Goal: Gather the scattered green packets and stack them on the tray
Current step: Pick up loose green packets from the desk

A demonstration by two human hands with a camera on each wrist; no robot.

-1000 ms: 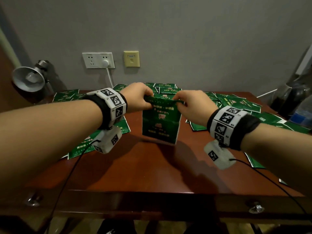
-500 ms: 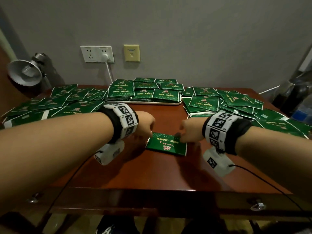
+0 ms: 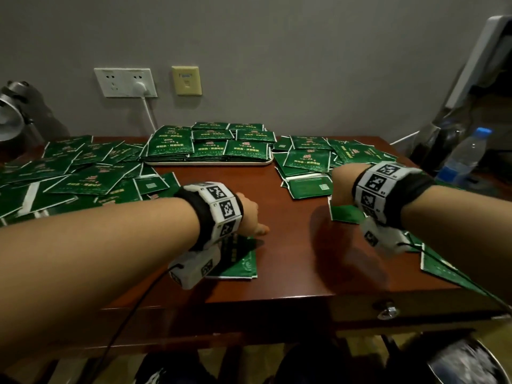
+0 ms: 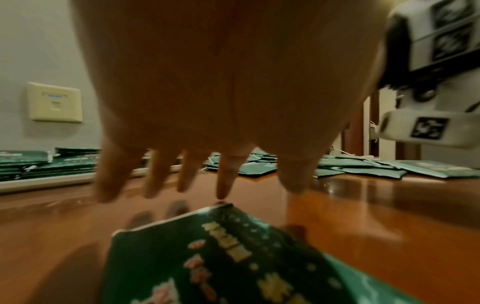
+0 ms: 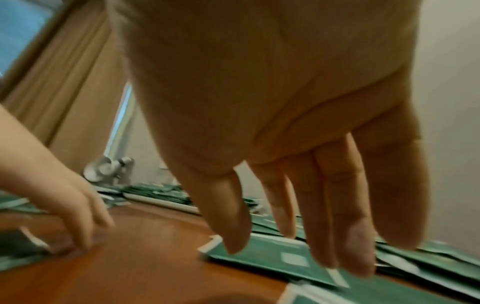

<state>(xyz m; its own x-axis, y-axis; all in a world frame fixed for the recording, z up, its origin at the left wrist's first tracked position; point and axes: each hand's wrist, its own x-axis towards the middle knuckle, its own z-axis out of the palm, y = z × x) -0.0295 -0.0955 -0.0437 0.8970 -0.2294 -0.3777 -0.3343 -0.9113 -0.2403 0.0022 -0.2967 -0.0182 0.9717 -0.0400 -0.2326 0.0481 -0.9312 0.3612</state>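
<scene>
A small stack of green packets (image 3: pixel 241 263) lies flat on the brown table near its front edge, partly under my left wrist. My left hand (image 3: pixel 256 223) hovers just past the stack's far corner with fingers (image 4: pixel 223 181) spread and straight, holding nothing; the stack (image 4: pixel 221 257) fills the lower left wrist view. My right hand (image 3: pixel 339 184) is open above the loose packets on the right (image 3: pixel 309 187), fingers (image 5: pixel 324 226) extended over one packet (image 5: pixel 259 257). The white tray (image 3: pixel 210 163) at the back centre carries neat piles of packets (image 3: pixel 213 145).
Loose packets cover the table's left side (image 3: pixel 69 173) and right side (image 3: pixel 307 159). A water bottle (image 3: pixel 462 156) stands off the right edge, a metal lamp (image 3: pixel 11 112) at far left. A drawer key (image 3: pixel 388 311) sticks out below the front edge.
Both hands stood a packet stack on edge, then laid it flat and let go. My right hand has moved right over the loose packets; my left stays by the stack, fingers spread.
</scene>
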